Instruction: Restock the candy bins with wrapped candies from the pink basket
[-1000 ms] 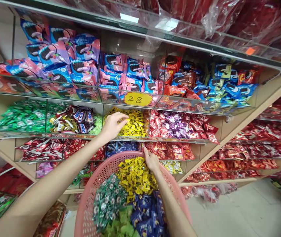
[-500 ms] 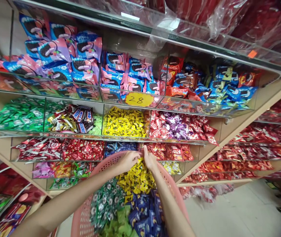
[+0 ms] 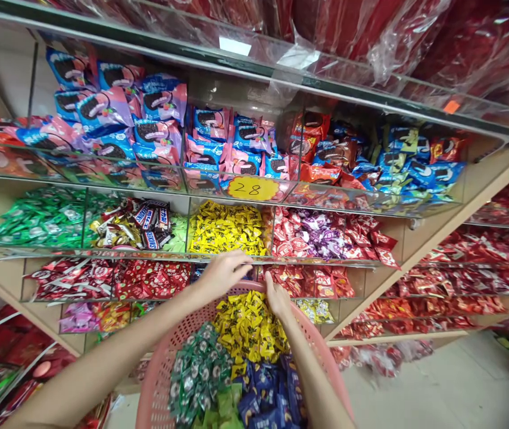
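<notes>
A pink perforated plastic basket (image 3: 149,381) tilts in front of me. Inside lie yellow wrapped candies (image 3: 252,325) at the far side, dark green ones (image 3: 200,372) at left, dark blue packets (image 3: 265,393) at right and light green packets (image 3: 221,411) nearest me. My right hand (image 3: 278,298) grips the basket's far rim, its thumb up and its fingers mostly hidden. Just above that rim, my left hand (image 3: 227,274) is open, fingers stretched to the right, with nothing seen in it. It is close below the shelf bin of yellow candies (image 3: 227,226).
Glass-fronted shelves hold green candies (image 3: 49,217), Snickers bars (image 3: 151,220), red and purple sweets (image 3: 317,229) and cookie packs (image 3: 102,110). A yellow "28" tag (image 3: 253,188) hangs centrally. More red packets (image 3: 468,247) fill shelves at right, above the tiled floor (image 3: 415,399).
My left hand has risen from the yellow candies in the basket toward the shelf edge, its fingers opening out. My right hand stays on the rim; the view has shifted slightly.
</notes>
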Demonstrator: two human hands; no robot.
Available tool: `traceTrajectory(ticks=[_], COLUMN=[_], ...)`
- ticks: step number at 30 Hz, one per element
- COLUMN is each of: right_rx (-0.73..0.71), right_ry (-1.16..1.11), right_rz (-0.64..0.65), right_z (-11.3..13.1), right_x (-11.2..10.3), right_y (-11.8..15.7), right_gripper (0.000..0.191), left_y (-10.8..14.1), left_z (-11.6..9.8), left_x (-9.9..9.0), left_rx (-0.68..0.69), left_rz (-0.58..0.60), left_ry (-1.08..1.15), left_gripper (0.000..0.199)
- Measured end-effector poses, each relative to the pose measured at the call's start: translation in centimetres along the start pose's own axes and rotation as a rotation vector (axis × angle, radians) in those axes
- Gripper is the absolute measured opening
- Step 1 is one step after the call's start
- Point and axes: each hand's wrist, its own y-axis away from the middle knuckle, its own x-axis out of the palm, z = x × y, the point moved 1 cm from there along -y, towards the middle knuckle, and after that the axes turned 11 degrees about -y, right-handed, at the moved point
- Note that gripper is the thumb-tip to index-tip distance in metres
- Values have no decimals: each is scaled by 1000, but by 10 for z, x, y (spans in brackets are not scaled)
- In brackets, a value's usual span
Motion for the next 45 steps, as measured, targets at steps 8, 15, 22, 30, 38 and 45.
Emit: traceTrajectory(ticks=[8, 15, 22, 30, 38, 45], right_rx=[7, -5, 17, 19, 14, 66], right_ry=[-10, -6, -19, -49, -33, -155], right_rz=[-4, -26, -22, -19, -12, 19], right_z=[1, -3, -9, -5, -3, -1], right_x=[-1, -3, -6, -9, -8, -14], right_y=[2, 3, 4, 5, 7, 7], right_gripper=[87, 86, 84, 85, 88, 90], left_y=[-45, -62, -64, -65, -28, 24], left_z=[61, 64, 66, 71, 14, -6], left_x=[-23, -12, -8, -16, -31, 26], left_rx=[-130, -265, -309, -263, -64, 20], left_rz=[227, 362, 398, 240, 53, 298], left_ry=[-178, -318, -324, -328, -11, 121], left_gripper=[18, 28, 29, 31, 34, 32])
